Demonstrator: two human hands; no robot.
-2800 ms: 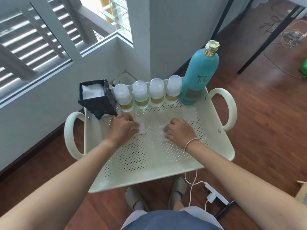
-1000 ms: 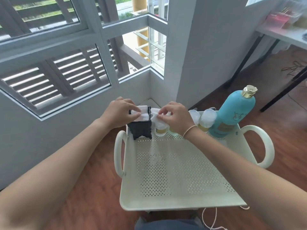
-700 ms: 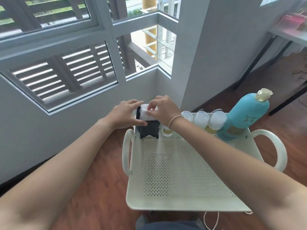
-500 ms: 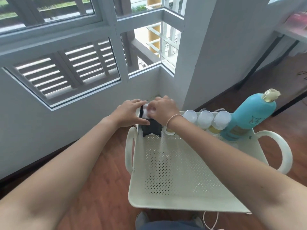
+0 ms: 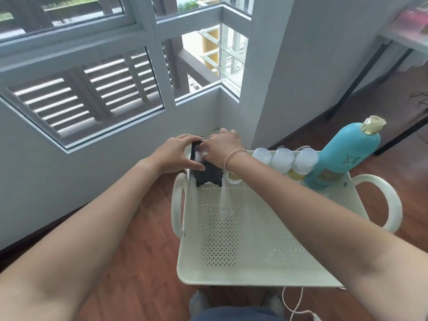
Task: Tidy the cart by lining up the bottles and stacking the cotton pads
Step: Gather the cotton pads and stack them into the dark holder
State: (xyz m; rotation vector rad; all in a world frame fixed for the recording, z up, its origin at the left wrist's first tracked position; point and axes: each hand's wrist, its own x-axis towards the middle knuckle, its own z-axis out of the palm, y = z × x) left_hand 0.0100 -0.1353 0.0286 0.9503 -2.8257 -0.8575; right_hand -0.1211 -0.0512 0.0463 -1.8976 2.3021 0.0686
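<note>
A small black box (image 5: 209,174) stands in the far left corner of the cream perforated cart tray (image 5: 245,230), with white cotton pads (image 5: 198,155) showing in its top. My left hand (image 5: 174,152) grips the box's left side and rim. My right hand (image 5: 221,144) lies flat over the top of the box, fingers pressing on the pads. Along the tray's far edge stand small clear bottles with white caps (image 5: 282,158) in a row; my right wrist partly hides the nearest one. A tall teal bottle (image 5: 342,156) with a gold cap ends the row on the right.
The cart has looped handles on the left (image 5: 177,205) and right (image 5: 382,200). It stands on a wooden floor in a corner under louvred windows (image 5: 88,93). A white cable (image 5: 295,304) trails on the floor by my feet. A table's black legs (image 5: 356,75) rise at the far right.
Both hands gathered loose pads from the tray floor and carried them to the black box. My right hand has since moved from the box's right side to flat over its top.
</note>
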